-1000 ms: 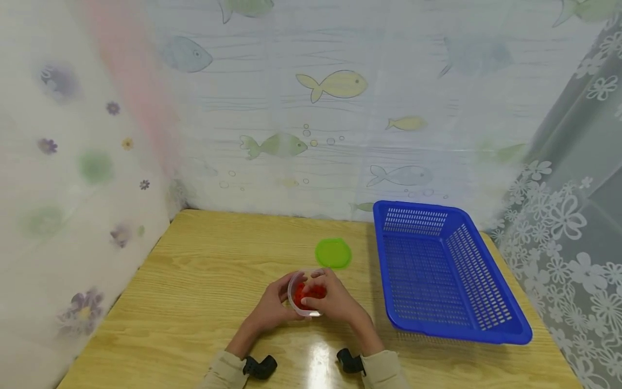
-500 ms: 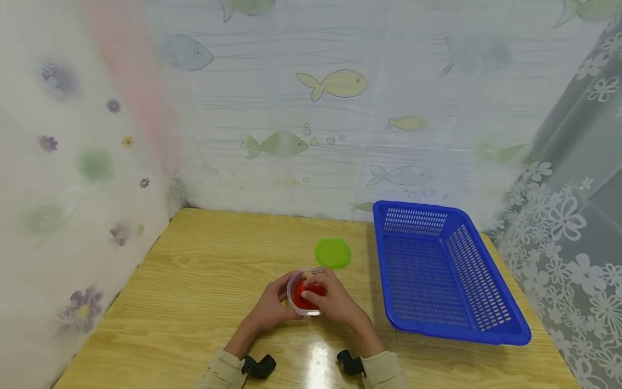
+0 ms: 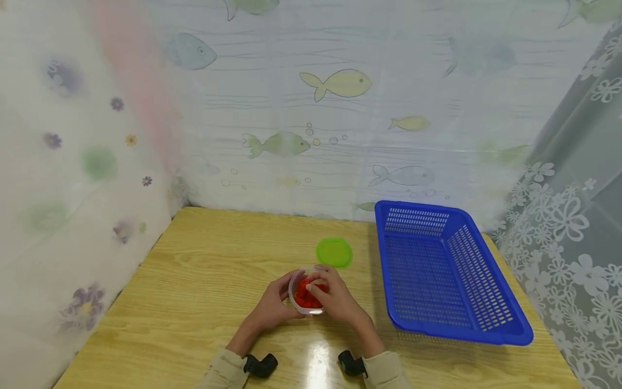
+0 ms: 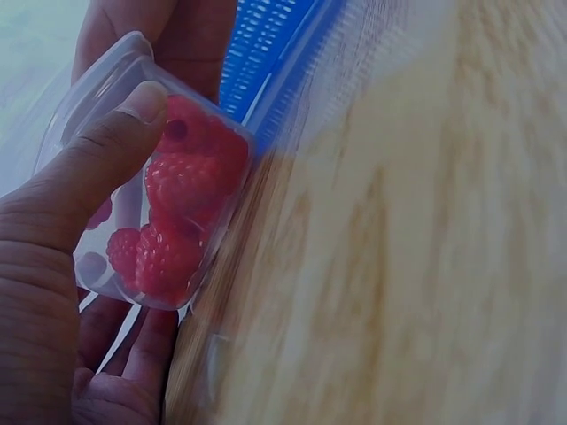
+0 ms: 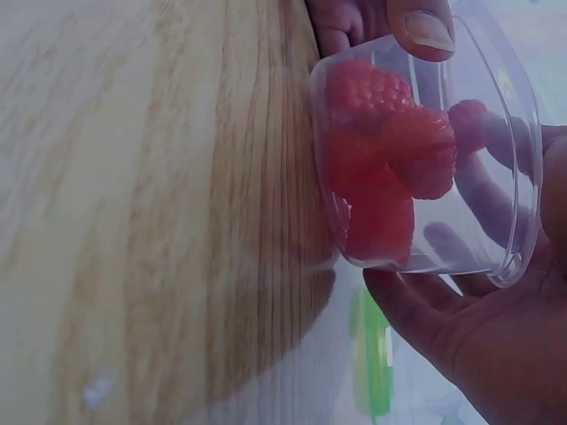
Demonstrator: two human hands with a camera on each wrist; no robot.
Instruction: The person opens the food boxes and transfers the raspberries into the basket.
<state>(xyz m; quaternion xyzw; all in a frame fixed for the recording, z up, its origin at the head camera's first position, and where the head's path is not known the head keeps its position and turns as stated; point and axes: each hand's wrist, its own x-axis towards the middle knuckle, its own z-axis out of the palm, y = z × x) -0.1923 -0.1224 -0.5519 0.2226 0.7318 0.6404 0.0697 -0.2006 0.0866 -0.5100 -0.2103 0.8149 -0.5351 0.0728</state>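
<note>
My left hand (image 3: 272,305) grips a small clear plastic container (image 4: 133,266) from its left side, with the thumb (image 4: 115,133) along the near wall. Several red raspberries (image 5: 368,168) lie in the container, low down near the table. On the right, my right hand (image 3: 338,300) reaches over the rim. Its thumb and index finger are inside and pinch a raspberry (image 5: 468,124), which sits higher than the rest. Other fingers of that hand stay outside, against the container's far wall. The pinched raspberry is partly hidden by the fingers in the head view.
A green lid (image 3: 334,252) lies flat on the wooden table (image 3: 209,270) just behind the container. To the right stands a large blue plastic basket (image 3: 384,270) with slotted walls. Fish-patterned curtains (image 3: 272,178) hang along the table's back edge.
My right thumb and index finger have shifted slightly inside the container, and the raspberries there have moved a little. My left hand keeps its hold in the same place.
</note>
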